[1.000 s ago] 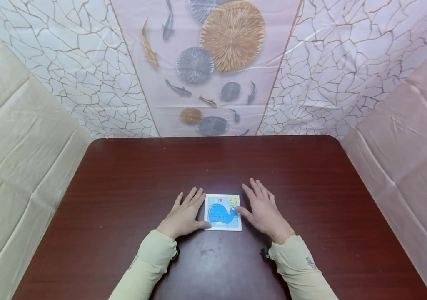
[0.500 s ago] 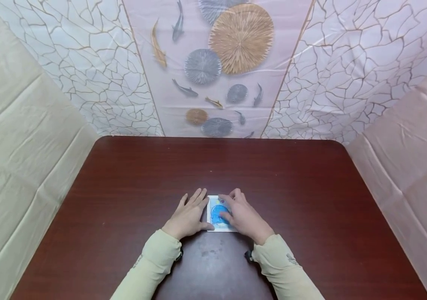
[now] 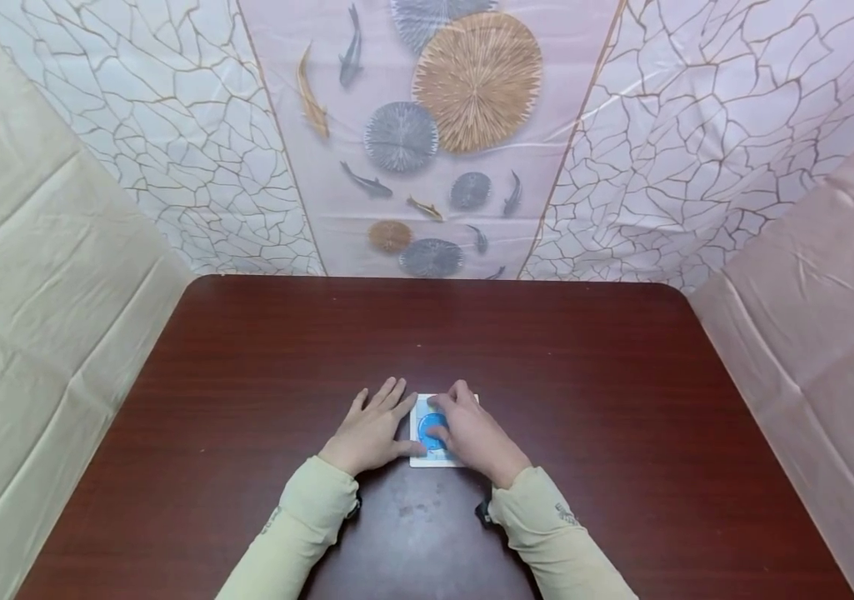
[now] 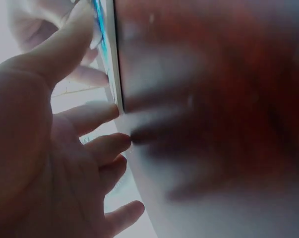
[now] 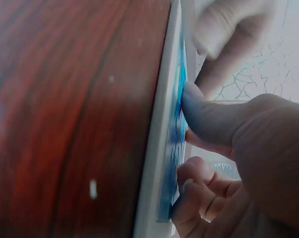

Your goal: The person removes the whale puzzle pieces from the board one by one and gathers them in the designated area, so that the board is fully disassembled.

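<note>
A small square jigsaw puzzle [image 3: 424, 427] with a white border and a blue whale picture lies flat on the table. My left hand [image 3: 370, 435] is spread along its left side, the index fingertip at the border and the thumb over the lower left corner. In the left wrist view, fingertips meet the puzzle's pale edge [image 4: 115, 64]. My right hand [image 3: 477, 435] covers the right part of the picture. Seen from the right wrist, its thumb [image 5: 204, 116] and bent fingertips touch the blue face, set apart from each other. Most of the whale's right side is hidden.
The dark red-brown table [image 3: 262, 350] extends around the puzzle on all sides. A patterned cloth [image 3: 434, 150] with fish and round motifs hangs behind its back edge. Pale padded panels [image 3: 22, 333] stand left and right.
My right hand has moved left from the puzzle's right edge onto the picture, its fingers bending. The left hand stays at the left edge. The head view has shifted slightly.
</note>
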### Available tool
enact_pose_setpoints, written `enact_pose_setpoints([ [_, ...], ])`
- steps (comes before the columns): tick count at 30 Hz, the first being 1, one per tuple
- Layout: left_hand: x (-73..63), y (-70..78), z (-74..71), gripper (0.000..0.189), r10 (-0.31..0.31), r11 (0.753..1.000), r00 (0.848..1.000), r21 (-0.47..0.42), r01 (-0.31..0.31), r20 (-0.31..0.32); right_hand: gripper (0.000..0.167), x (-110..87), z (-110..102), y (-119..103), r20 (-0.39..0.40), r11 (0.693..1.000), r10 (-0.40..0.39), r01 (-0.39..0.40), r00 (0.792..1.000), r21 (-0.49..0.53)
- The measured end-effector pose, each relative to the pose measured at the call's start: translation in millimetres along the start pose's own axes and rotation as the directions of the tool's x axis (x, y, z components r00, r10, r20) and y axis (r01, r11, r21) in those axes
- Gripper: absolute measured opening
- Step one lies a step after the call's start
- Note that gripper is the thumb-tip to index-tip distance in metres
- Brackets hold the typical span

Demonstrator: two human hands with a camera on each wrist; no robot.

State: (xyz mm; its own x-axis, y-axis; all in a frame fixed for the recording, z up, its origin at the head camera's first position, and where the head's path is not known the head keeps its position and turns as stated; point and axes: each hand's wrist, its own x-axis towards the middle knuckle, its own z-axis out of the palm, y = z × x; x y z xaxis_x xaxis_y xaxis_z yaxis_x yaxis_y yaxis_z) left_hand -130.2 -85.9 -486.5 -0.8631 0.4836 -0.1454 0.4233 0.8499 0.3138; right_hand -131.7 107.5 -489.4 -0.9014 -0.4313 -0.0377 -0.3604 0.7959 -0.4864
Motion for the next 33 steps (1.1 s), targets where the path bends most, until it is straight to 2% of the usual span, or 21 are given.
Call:
enact_pose_setpoints([
  [6, 5.2, -3.9, 0.7, 0.082, -0.032, 0.999, 0.999, 0.016, 0.033, -0.013, 0.04, 2.0, 2, -1, 0.013, 1.0, 0.009, -0.009, 1.0, -0.007],
  [10, 6.9, -2.2, 3.3, 0.081, -0.063, 0.998, 0.998, -0.017, 0.063, 0.017, 0.037, 2.9, 0, 1, 0.024, 0.999, 0.017, -0.018, 1.0, 0.043],
  [14, 8.2, 0.2, 2.1, 0.08, -0.077, 0.997, 0.996, -0.009, 0.077, 0.044, 0.033, 3.8, -3, 3, 0.041, 0.995, 0.019, -0.023, 0.999, 0.102],
  [22, 10.4, 5.5, -2.3, 0.095, -0.094, 0.996, 0.994, 0.018, 0.093, 0.062, 0.032, 3.2, -5, 5, 0.046, 0.989, 0.015, -0.021, 0.999, 0.145],
  [27, 11.6, 7.0, -0.7, 0.097, -0.113, 0.994, 0.992, 0.02, 0.112, 0.054, 0.035, 3.5, -4, 6, 0.038, 0.989, 0.01, -0.016, 0.999, 0.15],
  [33, 13.0, 7.2, 1.8, 0.098, -0.129, 0.991, 0.99, 0.028, 0.128, 0.05, 0.029, 3.0, -4, 7, 0.025, 0.989, 0.001, -0.004, 1.0, 0.148],
])
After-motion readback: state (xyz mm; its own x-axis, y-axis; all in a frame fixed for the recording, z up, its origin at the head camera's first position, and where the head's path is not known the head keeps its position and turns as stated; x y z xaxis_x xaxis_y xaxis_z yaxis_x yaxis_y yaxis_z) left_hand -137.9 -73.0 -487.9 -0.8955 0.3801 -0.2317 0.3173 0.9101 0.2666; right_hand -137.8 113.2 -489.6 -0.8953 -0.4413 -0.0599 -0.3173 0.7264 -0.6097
